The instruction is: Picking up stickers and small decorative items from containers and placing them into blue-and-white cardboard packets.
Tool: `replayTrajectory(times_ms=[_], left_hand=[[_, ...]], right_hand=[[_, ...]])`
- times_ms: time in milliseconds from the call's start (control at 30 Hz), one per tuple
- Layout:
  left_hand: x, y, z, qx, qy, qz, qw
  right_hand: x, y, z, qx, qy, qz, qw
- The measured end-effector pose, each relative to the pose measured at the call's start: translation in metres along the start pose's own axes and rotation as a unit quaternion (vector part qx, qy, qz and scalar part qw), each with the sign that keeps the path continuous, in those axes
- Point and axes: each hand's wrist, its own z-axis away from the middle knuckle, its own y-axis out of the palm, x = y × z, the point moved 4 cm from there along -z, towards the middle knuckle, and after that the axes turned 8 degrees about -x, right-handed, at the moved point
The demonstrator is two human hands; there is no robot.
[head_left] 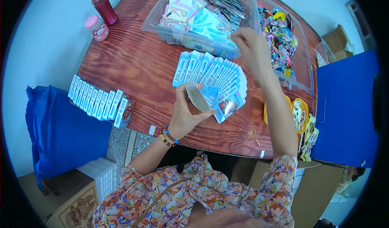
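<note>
My left hand (pixel 184 111) is closed round a small open carton (pixel 198 98), its pale inside facing up. Just beyond it, a fan of flat blue-and-white boxes (pixel 214 74) spreads over the table, the nearest one showing a picture panel. My right hand (pixel 252 49) is raised at the near right corner of a transparent bin (pixel 150 24), its fingers curled together. Whether anything is between those fingers I cannot make out. Inside that bin lie many packets of printed cards (pixel 210 23) and a row of dark flat packets (pixel 221 1).
A second transparent bin (pixel 306 84) holds colourful trinkets (pixel 279 37). Filled blue boxes (pixel 97 100) stand in a row at the left table edge. Yellow baskets (pixel 300 114) sit at the right, beside a blue panel (pixel 344 110). A red jar (pixel 105 9) and a pink-lidded jar (pixel 97 28) stand far left.
</note>
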Motion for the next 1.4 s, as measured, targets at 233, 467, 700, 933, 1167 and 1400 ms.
replayTrajectory(times_ms=[233,467,700,933,1167,1400], left_hand=[[-0.004,-0.010,-0.019,0.002,0.087,-0.165,0.982],[0.002,-0.024,-0.026,0.001,0.018,-0.123,0.992],[0.005,-0.023,-0.025,-0.016,-0.006,-0.107,0.994],[-0.014,-0.007,-0.039,0.007,0.102,-0.233,0.967],[-0.020,0.016,-0.041,0.032,0.134,-0.309,0.941],[-0.029,0.043,-0.028,0.087,0.213,-0.346,0.910]], right_hand=[[-0.087,0.100,-0.056,0.265,0.047,0.160,0.950],[-0.096,0.104,-0.064,0.299,0.089,-0.021,0.950],[-0.081,0.064,-0.066,0.234,0.110,0.002,0.966],[-0.050,-0.010,-0.057,0.073,0.123,-0.132,0.981],[0.027,-0.064,0.025,0.193,0.191,-0.146,0.951],[0.033,-0.082,0.052,0.260,0.036,-0.036,0.964]])
